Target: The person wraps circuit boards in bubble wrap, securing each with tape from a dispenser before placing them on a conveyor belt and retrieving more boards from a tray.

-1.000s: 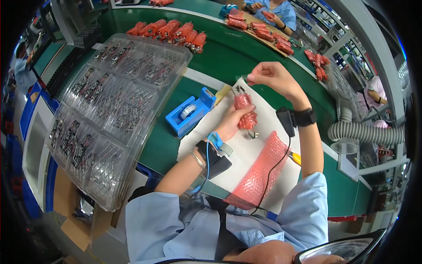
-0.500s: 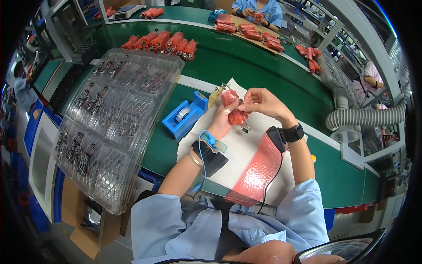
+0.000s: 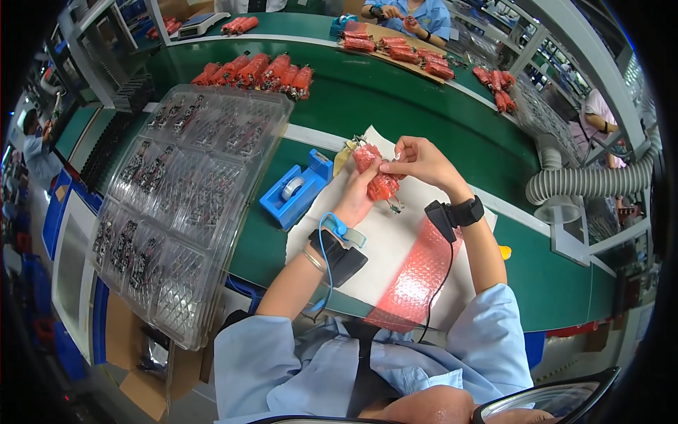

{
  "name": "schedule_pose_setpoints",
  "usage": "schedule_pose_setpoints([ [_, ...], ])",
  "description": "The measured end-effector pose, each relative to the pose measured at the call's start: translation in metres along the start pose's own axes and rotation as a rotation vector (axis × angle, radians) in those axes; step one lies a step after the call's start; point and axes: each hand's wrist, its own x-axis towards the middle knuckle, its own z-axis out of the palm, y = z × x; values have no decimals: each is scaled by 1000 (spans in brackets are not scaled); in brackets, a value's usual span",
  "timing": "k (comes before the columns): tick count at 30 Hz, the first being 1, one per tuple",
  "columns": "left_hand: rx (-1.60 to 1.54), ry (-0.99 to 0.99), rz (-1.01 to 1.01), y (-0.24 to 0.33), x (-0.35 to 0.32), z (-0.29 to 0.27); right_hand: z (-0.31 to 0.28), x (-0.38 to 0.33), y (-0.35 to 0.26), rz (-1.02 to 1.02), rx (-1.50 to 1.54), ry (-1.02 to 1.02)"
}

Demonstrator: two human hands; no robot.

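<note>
Blue tape dispenser: the landmark (image 3: 291,189), with a roll of tape seated in it.
Red-wrapped bundle: right of the dispenser (image 3: 383,188), tilted above the white sheet (image 3: 374,244), wire ends (image 3: 395,206) poking out at the bottom.
Left hand: wrapped around the bundle (image 3: 359,194), its thumb laid across the wrap.
Right hand: at the bundle's right side (image 3: 421,161), thumb and forefinger drawn narrow; whether something small is pinched there I cannot tell.
Feel of the bundle: probably light, with a soft, springy bubble skin, perhaps slightly slick, over something stiffer.
Weak points: the wires and end parts look fragile and could bend or snag.
Where to grip: around the padded middle, with gentle pressure, fingers clear of both ends.
Flat bubble wrap: right of the dispenser and nearer the person (image 3: 406,286); likely limp and very light, best lifted by an edge.
Clear plastic tray: left of the dispenser (image 3: 281,113), holding small parts.
</note>
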Motion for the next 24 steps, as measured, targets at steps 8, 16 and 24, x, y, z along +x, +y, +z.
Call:
schedule_pose_setpoints([
  [8,-25,45,16,0,0,2,5,1,7,-18,-46,70],
  [16,1,45,24,0,1,-1,9,9,22,-16,-18,139],
  [24,-4,38,67,0,0,-1,14,14,35,8,-89,181],
])
